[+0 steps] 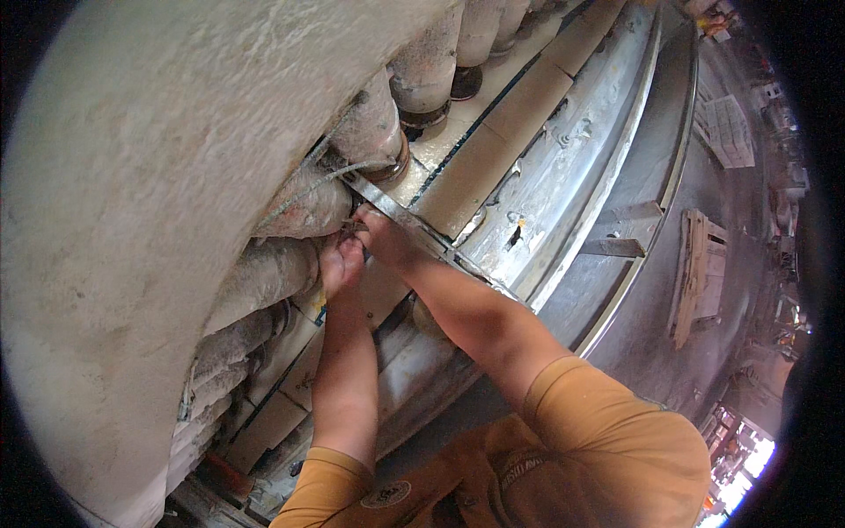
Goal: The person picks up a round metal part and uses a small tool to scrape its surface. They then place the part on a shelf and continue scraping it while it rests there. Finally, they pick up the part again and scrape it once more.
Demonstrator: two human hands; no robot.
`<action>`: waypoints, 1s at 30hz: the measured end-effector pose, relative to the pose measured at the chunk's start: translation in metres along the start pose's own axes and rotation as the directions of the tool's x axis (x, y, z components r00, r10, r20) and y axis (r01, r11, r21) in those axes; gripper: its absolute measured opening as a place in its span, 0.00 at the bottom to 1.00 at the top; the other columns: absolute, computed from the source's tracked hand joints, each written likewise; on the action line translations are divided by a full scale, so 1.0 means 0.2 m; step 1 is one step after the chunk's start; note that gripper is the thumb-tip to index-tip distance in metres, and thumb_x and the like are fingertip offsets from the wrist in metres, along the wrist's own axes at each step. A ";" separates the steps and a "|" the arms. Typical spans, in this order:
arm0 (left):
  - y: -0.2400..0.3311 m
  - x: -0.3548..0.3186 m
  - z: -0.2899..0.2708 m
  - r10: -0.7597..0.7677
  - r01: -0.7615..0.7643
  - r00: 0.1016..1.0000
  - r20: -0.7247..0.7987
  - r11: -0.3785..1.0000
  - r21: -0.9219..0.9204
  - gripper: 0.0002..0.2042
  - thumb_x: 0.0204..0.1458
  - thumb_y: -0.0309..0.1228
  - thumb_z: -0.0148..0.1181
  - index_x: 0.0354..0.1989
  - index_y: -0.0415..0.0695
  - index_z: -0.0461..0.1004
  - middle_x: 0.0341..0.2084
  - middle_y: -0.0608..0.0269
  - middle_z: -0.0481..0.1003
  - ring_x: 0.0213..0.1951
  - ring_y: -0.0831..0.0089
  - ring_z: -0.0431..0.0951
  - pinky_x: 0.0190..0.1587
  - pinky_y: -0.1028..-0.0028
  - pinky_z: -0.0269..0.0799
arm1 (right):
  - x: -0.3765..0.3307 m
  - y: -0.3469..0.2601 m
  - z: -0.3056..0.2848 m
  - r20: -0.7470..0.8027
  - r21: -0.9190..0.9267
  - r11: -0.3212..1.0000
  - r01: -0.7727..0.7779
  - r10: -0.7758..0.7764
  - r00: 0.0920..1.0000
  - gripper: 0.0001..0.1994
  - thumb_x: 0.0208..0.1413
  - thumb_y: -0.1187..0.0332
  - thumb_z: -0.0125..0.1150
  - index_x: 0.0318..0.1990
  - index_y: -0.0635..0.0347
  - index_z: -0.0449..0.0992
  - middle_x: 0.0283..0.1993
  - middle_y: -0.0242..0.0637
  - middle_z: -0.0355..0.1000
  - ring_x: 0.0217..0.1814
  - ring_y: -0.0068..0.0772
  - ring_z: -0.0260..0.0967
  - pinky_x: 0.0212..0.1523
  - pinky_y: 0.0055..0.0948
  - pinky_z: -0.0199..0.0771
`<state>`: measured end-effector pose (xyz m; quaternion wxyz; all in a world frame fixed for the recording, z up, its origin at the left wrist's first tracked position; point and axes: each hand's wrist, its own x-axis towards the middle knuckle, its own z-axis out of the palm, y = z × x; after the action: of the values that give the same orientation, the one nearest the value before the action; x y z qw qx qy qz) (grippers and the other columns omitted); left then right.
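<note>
- The left hand (341, 262) reaches up to a thin wire (310, 189) that runs across the wrapped pipes (304, 211); its fingers are curled together at the wire's end, though the exact grip is too small to make out.
- The right hand (380, 233) sits just beside the left, touching it, fingers closed at the same spot on the wire; whether it pinches the wire I cannot tell.
- A flat metal strip (396, 214) slants under the right hand, down along the forearm.
- The pipes, coated in rough grey-white lagging, stand in a row beneath a large rounded drum (150, 176).
- A curved metal ledge (563, 167) runs below the pipes.
</note>
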<state>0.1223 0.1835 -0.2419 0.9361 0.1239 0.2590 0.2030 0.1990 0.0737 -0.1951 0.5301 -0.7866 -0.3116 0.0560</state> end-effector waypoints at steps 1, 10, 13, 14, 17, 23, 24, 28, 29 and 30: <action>0.00 0.01 -0.01 0.017 -0.017 1.000 -0.003 1.000 0.024 0.10 0.52 0.23 0.53 0.43 0.36 0.70 0.41 0.52 0.74 0.43 0.60 0.74 0.49 0.67 0.69 | 0.00 -0.01 0.00 0.010 0.017 0.999 -0.029 0.029 1.000 0.12 0.44 0.67 0.59 0.38 0.60 0.71 0.32 0.47 0.72 0.39 0.52 0.70 0.42 0.41 0.70; 0.05 0.07 -0.20 -0.100 0.098 0.995 0.014 0.990 0.103 0.10 0.57 0.31 0.48 0.42 0.40 0.68 0.37 0.62 0.70 0.37 0.71 0.69 0.36 0.71 0.69 | -0.02 -0.08 0.05 -0.062 -0.227 0.961 -0.157 0.146 0.987 0.16 0.43 0.62 0.61 0.39 0.59 0.70 0.32 0.47 0.72 0.38 0.56 0.70 0.39 0.46 0.71; 0.01 0.07 -0.13 -0.097 0.106 0.989 -0.108 0.992 0.076 0.10 0.57 0.32 0.49 0.43 0.40 0.67 0.38 0.62 0.70 0.35 0.71 0.69 0.34 0.71 0.69 | -0.03 -0.03 0.06 -0.035 -0.174 0.945 -0.277 0.275 0.961 0.18 0.44 0.59 0.61 0.40 0.59 0.71 0.35 0.47 0.72 0.40 0.55 0.70 0.41 0.46 0.70; 0.01 0.07 -0.11 -0.161 0.161 0.980 -0.120 0.987 -0.012 0.11 0.56 0.31 0.50 0.44 0.40 0.68 0.39 0.61 0.70 0.36 0.69 0.69 0.34 0.71 0.70 | -0.03 -0.01 0.06 -0.006 -0.162 0.930 -0.329 0.333 0.943 0.19 0.45 0.57 0.61 0.41 0.58 0.71 0.37 0.48 0.73 0.41 0.55 0.70 0.42 0.45 0.70; 0.15 0.10 -0.26 -0.333 0.342 0.939 0.080 0.894 -0.289 0.12 0.53 0.25 0.55 0.45 0.38 0.69 0.42 0.55 0.73 0.39 0.63 0.73 0.35 0.69 0.72 | -0.04 -0.22 -0.03 0.058 -0.050 0.931 -0.362 0.364 0.930 0.20 0.50 0.55 0.58 0.44 0.59 0.71 0.41 0.49 0.72 0.45 0.54 0.70 0.46 0.43 0.68; -0.01 0.01 0.00 -0.013 0.009 0.995 -0.101 0.999 -0.038 0.14 0.51 0.23 0.56 0.47 0.37 0.68 0.43 0.54 0.73 0.44 0.59 0.73 0.46 0.65 0.72 | -0.16 -0.08 -0.08 0.029 -0.045 0.932 -0.361 0.362 0.932 0.18 0.57 0.56 0.48 0.47 0.60 0.71 0.44 0.51 0.72 0.49 0.53 0.68 0.50 0.41 0.66; 0.01 0.01 -0.01 -0.024 0.021 0.993 -0.119 0.999 -0.030 0.14 0.51 0.23 0.56 0.47 0.37 0.68 0.43 0.54 0.73 0.44 0.59 0.73 0.48 0.64 0.71 | -0.14 -0.11 -0.08 0.057 0.013 0.927 -0.375 0.373 0.926 0.18 0.57 0.56 0.48 0.46 0.61 0.71 0.44 0.51 0.72 0.49 0.53 0.68 0.49 0.41 0.66; 0.01 -0.01 0.02 0.024 -0.023 0.994 -0.107 1.000 0.008 0.14 0.51 0.24 0.56 0.46 0.36 0.69 0.43 0.53 0.73 0.45 0.59 0.73 0.49 0.64 0.70 | -0.03 -0.24 -0.13 0.128 0.056 0.897 -0.439 0.429 0.894 0.17 0.57 0.57 0.47 0.43 0.63 0.71 0.42 0.53 0.72 0.47 0.54 0.69 0.48 0.42 0.66; 0.01 -0.01 0.02 0.001 0.006 0.984 -0.176 0.999 0.037 0.14 0.51 0.24 0.56 0.46 0.36 0.69 0.43 0.54 0.73 0.46 0.60 0.73 0.49 0.64 0.70 | -0.02 -0.26 -0.14 0.132 0.020 0.890 -0.455 0.449 0.884 0.17 0.57 0.58 0.47 0.42 0.64 0.71 0.42 0.53 0.72 0.46 0.54 0.69 0.47 0.42 0.66; 0.01 -0.01 0.03 -0.022 0.038 0.970 -0.243 0.997 0.064 0.13 0.51 0.25 0.56 0.46 0.36 0.69 0.43 0.54 0.73 0.46 0.60 0.73 0.49 0.65 0.70 | -0.03 -0.24 -0.13 0.112 0.064 0.886 -0.460 0.451 0.885 0.17 0.57 0.57 0.48 0.40 0.64 0.72 0.40 0.53 0.72 0.44 0.54 0.69 0.46 0.42 0.67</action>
<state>0.1233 0.1842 -0.2349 0.8957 0.1259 0.3800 0.1936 0.1849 0.0613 -0.1422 0.5213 -0.8099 -0.1399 0.2297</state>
